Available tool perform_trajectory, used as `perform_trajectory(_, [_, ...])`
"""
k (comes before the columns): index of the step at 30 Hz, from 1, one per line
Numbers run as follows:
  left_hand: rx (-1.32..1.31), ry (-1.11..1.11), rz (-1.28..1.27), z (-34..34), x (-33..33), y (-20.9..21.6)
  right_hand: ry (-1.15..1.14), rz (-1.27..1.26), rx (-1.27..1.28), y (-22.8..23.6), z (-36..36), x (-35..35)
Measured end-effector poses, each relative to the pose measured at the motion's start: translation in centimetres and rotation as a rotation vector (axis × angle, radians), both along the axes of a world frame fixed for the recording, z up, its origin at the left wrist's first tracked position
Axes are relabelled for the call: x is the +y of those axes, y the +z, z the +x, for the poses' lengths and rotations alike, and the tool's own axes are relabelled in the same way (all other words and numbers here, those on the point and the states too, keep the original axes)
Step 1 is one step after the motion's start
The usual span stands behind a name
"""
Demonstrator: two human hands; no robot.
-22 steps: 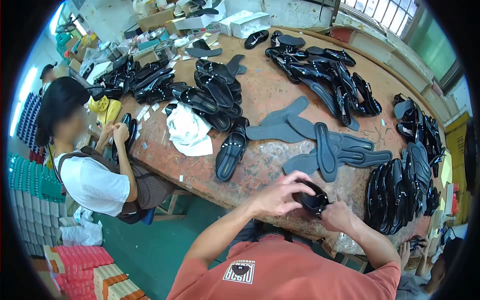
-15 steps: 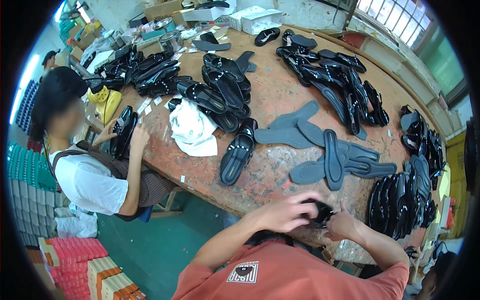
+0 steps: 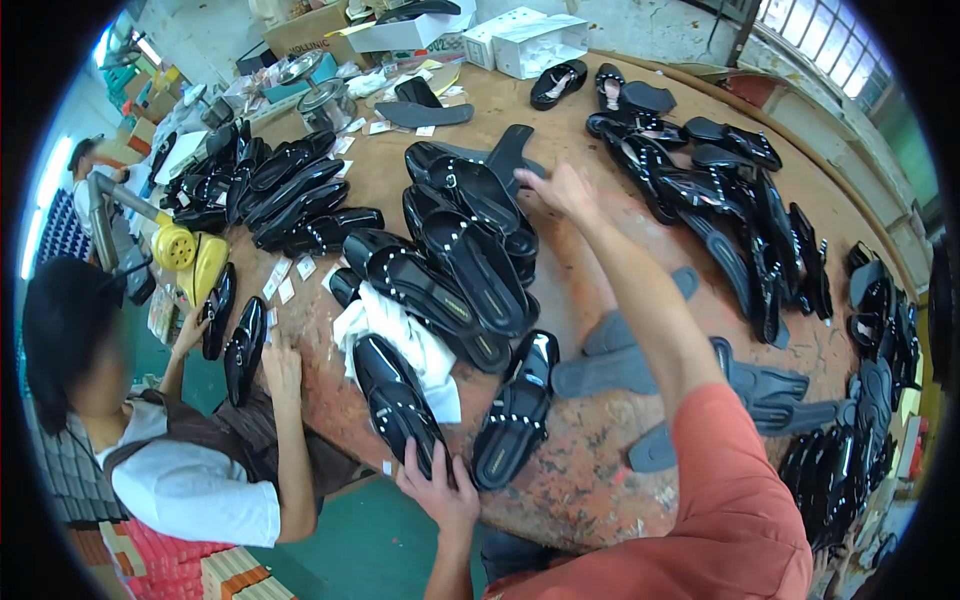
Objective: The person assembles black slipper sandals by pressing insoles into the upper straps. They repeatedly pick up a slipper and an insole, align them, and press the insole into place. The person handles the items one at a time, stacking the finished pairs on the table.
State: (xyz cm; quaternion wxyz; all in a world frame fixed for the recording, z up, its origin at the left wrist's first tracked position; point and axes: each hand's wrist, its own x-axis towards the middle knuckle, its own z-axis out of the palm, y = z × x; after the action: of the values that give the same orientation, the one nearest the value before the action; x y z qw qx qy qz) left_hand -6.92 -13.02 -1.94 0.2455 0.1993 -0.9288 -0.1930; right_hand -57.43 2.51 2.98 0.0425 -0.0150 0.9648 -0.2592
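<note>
My left hand (image 3: pixel 440 490) grips the heel end of a black patent slip-on shoe (image 3: pixel 392 385) at the table's near edge. The shoe's toe points away and rests against a white cloth (image 3: pixel 440 395). Right beside it lies a second black shoe with a studded strap (image 3: pixel 515 415). My right arm stretches far across the table. My right hand (image 3: pixel 565 190) is open, its thumb pointing at the dark grey insoles (image 3: pixel 512 150) behind the shoe pile; whether it touches them I cannot tell. In that pile, black studded shoes (image 3: pixel 470 240) lie stacked on one another.
Grey insoles (image 3: pixel 620 365) lie under and beside my right forearm. More black shoes (image 3: pixel 700 180) are heaped at the right and at the left (image 3: pixel 290 190). A co-worker (image 3: pixel 190 470) sits at the left with black shoes and a yellow device (image 3: pixel 205 265). White boxes (image 3: pixel 540 45) stand at the back.
My hands, earlier together at the near edge around a small black object, are now apart. The left has moved left onto a shoe beside the studded one; the right reaches far forward. The view has shifted left.
</note>
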Motion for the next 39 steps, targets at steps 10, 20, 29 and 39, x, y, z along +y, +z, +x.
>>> perform_trajectory(10, [-0.028, -0.014, -0.020, 0.1, 0.1, -0.5, -0.139, -0.917, 0.554, -0.1, 1.7, 4.7])
perform_trajectory(20, [0.160, -1.049, 0.286, -7.0, 16.2, 8.7, -0.504, -0.644, -0.036, -0.1, 43.5, 30.8])
perform_trajectory(29, [-0.134, -1.510, 0.253, -15.5, 22.4, 0.6, -0.095, -0.892, 0.258, 1.8, 42.4, 31.5])
perform_trajectory(39, [0.128, -0.949, 0.421, -24.2, 39.7, 9.3, -0.579, -0.497, 0.301, 3.7, 58.1, 39.4])
